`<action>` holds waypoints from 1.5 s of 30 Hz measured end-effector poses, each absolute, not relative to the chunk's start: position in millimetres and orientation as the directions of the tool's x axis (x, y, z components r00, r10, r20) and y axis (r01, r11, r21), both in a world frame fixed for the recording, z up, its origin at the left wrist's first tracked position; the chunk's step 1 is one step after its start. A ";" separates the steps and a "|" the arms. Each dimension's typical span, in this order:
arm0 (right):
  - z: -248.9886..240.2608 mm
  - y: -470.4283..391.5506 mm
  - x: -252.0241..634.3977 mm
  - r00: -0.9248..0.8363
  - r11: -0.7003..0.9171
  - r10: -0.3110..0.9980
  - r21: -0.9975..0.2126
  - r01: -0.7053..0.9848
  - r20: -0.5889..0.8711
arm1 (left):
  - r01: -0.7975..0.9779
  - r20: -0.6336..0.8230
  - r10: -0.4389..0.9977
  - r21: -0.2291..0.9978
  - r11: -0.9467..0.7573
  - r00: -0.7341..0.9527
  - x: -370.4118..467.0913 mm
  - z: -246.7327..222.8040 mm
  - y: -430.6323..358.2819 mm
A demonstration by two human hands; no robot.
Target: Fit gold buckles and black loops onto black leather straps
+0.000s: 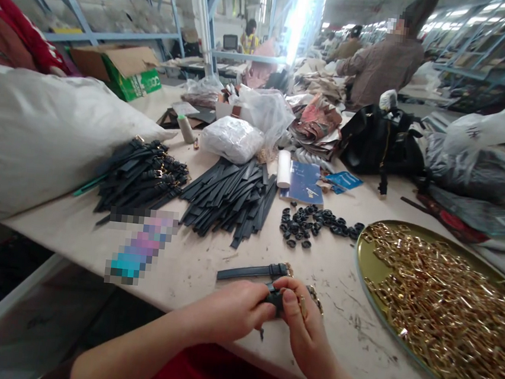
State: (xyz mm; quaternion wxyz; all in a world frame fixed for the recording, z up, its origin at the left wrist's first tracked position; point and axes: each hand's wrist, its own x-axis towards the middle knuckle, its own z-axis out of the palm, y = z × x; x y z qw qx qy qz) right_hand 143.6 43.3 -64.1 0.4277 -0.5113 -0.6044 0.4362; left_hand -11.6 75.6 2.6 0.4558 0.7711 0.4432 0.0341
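My left hand point(241, 309) and my right hand point(305, 314) meet near the table's front edge, both closed on a short dark strap point(274, 299). Gold metal shows beside my right fingers. Just beyond them lies another dark strap point(247, 271) with a gold buckle at its right end. Farther back are a heap of plain dark strips point(231, 196), a pile of straps with gold buckles point(142, 176) to its left, and scattered small black loops point(307, 221) to its right. A round tray point(363, 271) on the right holds many gold buckles point(443, 297).
A large white sack point(38, 139) fills the left side. At the back are a white plastic bundle point(232, 138), a white roll point(283, 168), a blue booklet point(302, 182) and a black bag point(373, 141). A person point(385, 62) stands beyond the table.
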 end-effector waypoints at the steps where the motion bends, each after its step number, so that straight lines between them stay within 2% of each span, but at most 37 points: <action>1: -63.7 45.8 144.7 -0.127 0.106 0.989 -0.961 0.257 0.075 | 0.637 -0.354 0.703 0.749 -0.181 0.616 -11.6 4.6 77.5; 7: -61.3 52.3 148.3 -0.249 0.228 0.957 -0.915 0.331 0.148 | 0.650 -0.341 0.711 0.730 -0.211 0.614 -10.5 8.7 82.6; 10: -61.2 51.6 150.3 -0.309 0.213 0.944 -0.930 0.300 0.116 | 0.621 -0.362 0.679 0.764 -0.177 0.639 -9.8 4.6 82.2; 14: -60.5 50.2 154.1 -0.220 0.078 0.975 -0.966 0.246 0.023 | 0.579 -0.412 0.654 0.814 -0.048 0.634 -12.4 3.3 79.2; 18: -54.1 43.2 156.4 -0.156 0.092 0.987 -0.957 0.276 0.049 | 0.537 -0.403 0.672 0.844 0.009 0.622 -16.3 4.8 68.7; 21: -45.0 33.0 156.2 -0.209 0.110 0.976 -0.964 0.244 0.058 | 0.498 -0.386 0.670 0.867 0.028 0.634 -16.6 6.6 57.3; 27: -30.4 10.6 150.8 -0.349 0.160 0.933 -0.968 0.191 0.085 | 0.511 -0.341 0.639 0.855 -0.095 0.689 -11.3 18.0 35.9; 32: -35.4 22.2 154.0 -0.301 0.154 0.951 -0.956 0.249 0.075 | 0.604 -0.272 0.747 0.768 -0.211 0.607 -15.0 12.0 38.6; 35: -43.0 51.5 158.7 -0.201 0.210 0.971 -0.851 0.481 0.126 | 0.720 -0.174 0.851 0.631 -0.289 0.495 -17.2 -6.7 51.2; 38: -53.0 81.0 157.8 -0.234 0.315 0.949 -0.577 0.754 0.214 | 0.820 -0.086 0.916 0.485 -0.304 0.391 -18.8 -27.0 65.2; 40: -60.4 91.9 154.8 -0.349 0.429 0.902 -0.445 0.786 0.253 | 0.843 -0.050 0.926 0.435 -0.316 0.373 -21.3 -34.5 76.2; 43: -70.1 92.2 152.1 -0.538 0.589 0.808 -0.360 0.723 0.240 | 0.886 0.005 0.937 0.323 -0.333 0.350 -24.8 -34.3 102.6; 45: -75.1 86.0 153.1 -0.556 0.602 0.799 -0.309 0.737 0.231 | 0.919 0.021 0.949 0.244 -0.309 0.314 -22.0 -32.1 129.0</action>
